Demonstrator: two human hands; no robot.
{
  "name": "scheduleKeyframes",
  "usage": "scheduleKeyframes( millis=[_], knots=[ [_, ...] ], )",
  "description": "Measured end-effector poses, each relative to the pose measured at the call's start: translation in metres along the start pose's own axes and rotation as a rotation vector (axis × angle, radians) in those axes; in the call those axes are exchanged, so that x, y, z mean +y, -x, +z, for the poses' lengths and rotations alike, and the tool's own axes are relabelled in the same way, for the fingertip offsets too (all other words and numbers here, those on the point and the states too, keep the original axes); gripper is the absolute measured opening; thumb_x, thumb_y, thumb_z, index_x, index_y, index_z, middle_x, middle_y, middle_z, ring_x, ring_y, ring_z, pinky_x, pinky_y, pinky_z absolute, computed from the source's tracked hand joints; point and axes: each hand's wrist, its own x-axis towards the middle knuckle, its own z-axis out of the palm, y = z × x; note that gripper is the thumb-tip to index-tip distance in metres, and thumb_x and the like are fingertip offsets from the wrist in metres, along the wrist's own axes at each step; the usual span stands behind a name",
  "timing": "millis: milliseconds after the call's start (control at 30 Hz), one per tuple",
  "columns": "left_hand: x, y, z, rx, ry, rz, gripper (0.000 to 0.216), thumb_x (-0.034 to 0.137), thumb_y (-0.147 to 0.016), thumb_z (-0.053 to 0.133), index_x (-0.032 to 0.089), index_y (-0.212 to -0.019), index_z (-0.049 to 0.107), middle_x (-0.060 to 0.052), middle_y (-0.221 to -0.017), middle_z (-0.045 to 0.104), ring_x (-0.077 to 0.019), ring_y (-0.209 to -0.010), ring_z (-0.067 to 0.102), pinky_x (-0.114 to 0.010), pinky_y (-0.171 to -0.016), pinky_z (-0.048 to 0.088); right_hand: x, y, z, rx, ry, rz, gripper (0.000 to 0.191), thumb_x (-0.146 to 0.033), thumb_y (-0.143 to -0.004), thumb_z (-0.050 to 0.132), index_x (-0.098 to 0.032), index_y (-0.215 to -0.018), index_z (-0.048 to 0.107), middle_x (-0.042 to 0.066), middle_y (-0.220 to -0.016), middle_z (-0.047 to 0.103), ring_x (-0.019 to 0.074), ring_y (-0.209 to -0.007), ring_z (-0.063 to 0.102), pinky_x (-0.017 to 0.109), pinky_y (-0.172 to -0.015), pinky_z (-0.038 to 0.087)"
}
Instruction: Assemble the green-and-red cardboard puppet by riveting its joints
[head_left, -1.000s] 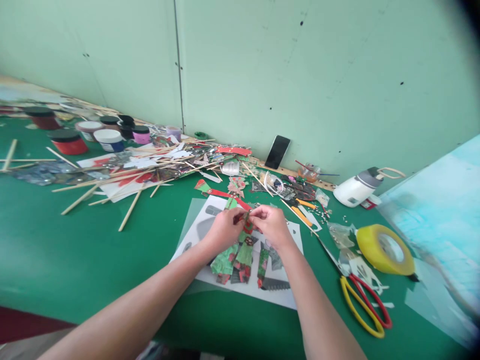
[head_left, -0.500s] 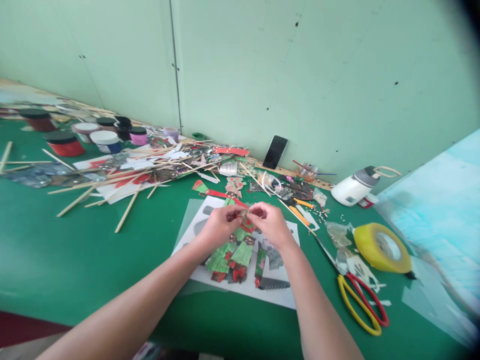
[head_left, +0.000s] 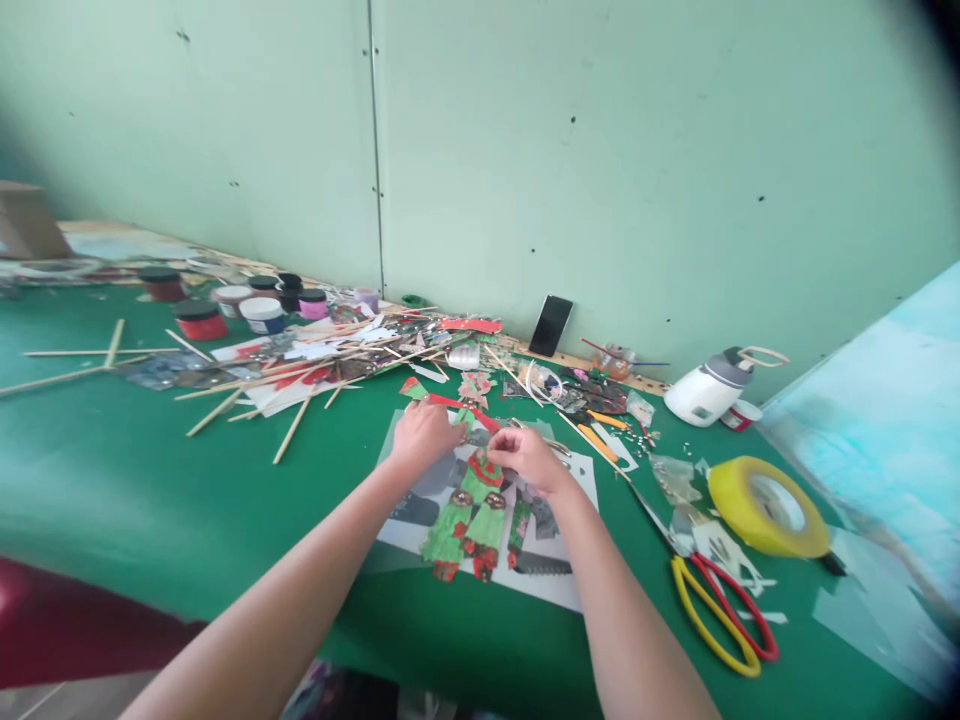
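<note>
A jointed cut-out figure (head_left: 487, 520), painted green and red with brownish spots at its joints, lies over printed white paper (head_left: 409, 535). My left hand (head_left: 426, 440) is curled over its upper part, beside a red strip (head_left: 486, 420); its fingertips are partly hidden. My right hand (head_left: 531, 460) is closed in a pinch at the top of the green and red lower part. What sits between its fingertips is too small to make out. A narrow green and red piece (head_left: 517, 530) lies to the right of the figure.
Scissors (head_left: 720, 610) and a roll of yellow tape (head_left: 769, 505) lie right. Orange-handled pliers (head_left: 600, 440), a phone (head_left: 551, 325) and a white bottle (head_left: 709, 388) are farther back. Thin sticks (head_left: 292, 430) and paint jars (head_left: 201, 320) are on the left.
My left hand has moved away from my right, toward the upper left of the paper. More of the figure's middle shows. The camera view has turned slightly left.
</note>
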Motion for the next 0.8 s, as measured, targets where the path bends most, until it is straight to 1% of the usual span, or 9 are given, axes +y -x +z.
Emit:
scheduleKeyframes(
  millis=[133,233,300,367,433,500,567,667,800],
  knots=[
    [0.017,-0.009,0.017,-0.026,-0.039,-0.035,0.040,0.037,-0.057,0.074,0.013,-0.088,0.067,-0.024,-0.122,0.058,-0.0408,-0.125,0.040,-0.046,-0.098,0.034,0.005,-0.003,0.009,0.016,0.020,-0.025,0.016,-0.029,-0.063,0.072,-0.016,-0.067,0.063,-0.003,-0.061,0.058,0.0109,-0.057,0.049,0.025,-0.058,0.039],
    [0.021,-0.020,0.021,-0.091,-0.005,-0.084,0.032,0.026,-0.052,0.079,0.013,-0.079,0.067,-0.025,-0.117,0.060,-0.0437,-0.123,0.042,-0.046,-0.096,0.036,0.002,-0.003,0.010,0.026,0.016,-0.033,0.014,-0.026,-0.061,0.072,-0.016,-0.065,0.064,-0.003,-0.060,0.059,0.0108,-0.056,0.048,0.024,-0.056,0.038],
    [0.020,-0.026,0.021,-0.145,0.050,-0.122,0.026,0.020,-0.052,0.080,0.014,-0.074,0.067,-0.022,-0.108,0.064,-0.0416,-0.118,0.049,-0.043,-0.093,0.039,-0.001,-0.002,0.009,0.035,-0.003,-0.033,0.014,-0.025,-0.059,0.072,-0.016,-0.063,0.063,-0.003,-0.059,0.058,0.0106,-0.055,0.048,0.023,-0.054,0.037],
    [0.020,-0.030,0.020,-0.209,0.136,-0.159,0.023,0.024,-0.065,0.077,0.015,-0.083,0.067,-0.015,-0.104,0.065,-0.0330,-0.109,0.057,-0.041,-0.089,0.044,-0.003,-0.001,0.007,0.047,-0.035,-0.028,0.015,-0.027,-0.058,0.072,-0.016,-0.062,0.063,-0.004,-0.057,0.057,0.0103,-0.053,0.047,0.023,-0.052,0.037],
    [0.020,-0.031,0.020,-0.273,0.257,-0.186,0.027,0.031,-0.082,0.065,0.016,-0.103,0.063,-0.009,-0.109,0.063,-0.0240,-0.100,0.060,-0.039,-0.084,0.050,-0.006,0.000,0.005,0.060,-0.079,-0.018,0.017,-0.029,-0.058,0.072,-0.017,-0.063,0.062,-0.004,-0.056,0.056,0.0098,-0.051,0.046,0.023,-0.051,0.037],
    [0.021,-0.030,0.020,-0.332,0.399,-0.206,0.029,0.033,-0.089,0.056,0.014,-0.110,0.059,-0.007,-0.107,0.062,-0.0182,-0.090,0.062,-0.037,-0.076,0.053,-0.008,0.000,0.003,0.071,-0.126,-0.006,0.020,-0.033,-0.059,0.072,-0.017,-0.064,0.061,-0.005,-0.055,0.055,0.0092,-0.048,0.045,0.023,-0.050,0.037],
    [0.021,-0.027,0.019,-0.384,0.555,-0.219,0.023,0.031,-0.087,0.058,0.010,-0.094,0.062,-0.006,-0.087,0.063,-0.0142,-0.072,0.061,-0.031,-0.065,0.052,-0.009,0.001,0.000,0.083,-0.162,0.003,0.022,-0.036,-0.060,0.072,-0.018,-0.066,0.061,-0.005,-0.055,0.054,0.0088,-0.046,0.044,0.023,-0.049,0.036],
    [0.021,-0.022,0.017,-0.451,0.798,-0.205,0.025,0.030,-0.082,0.061,0.012,-0.066,0.056,0.000,-0.059,0.053,-0.0085,-0.052,0.051,-0.024,-0.055,0.047,-0.009,0.001,-0.004,0.111,-0.181,-0.007,0.023,-0.036,-0.060,0.074,-0.018,-0.068,0.063,-0.004,-0.057,0.055,0.0092,-0.049,0.046,0.023,-0.051,0.037],
    [0.019,-0.015,0.019,-0.499,1.083,-0.141,0.028,0.037,-0.074,0.066,0.015,-0.062,0.054,0.002,-0.057,0.052,-0.0080,-0.051,0.049,-0.023,-0.055,0.046,-0.013,0.003,-0.004,0.159,-0.140,-0.057,0.017,-0.032,-0.065,0.072,-0.018,-0.070,0.065,-0.002,-0.065,0.059,0.0108,-0.058,0.049,0.023,-0.057,0.040]
  ],
)
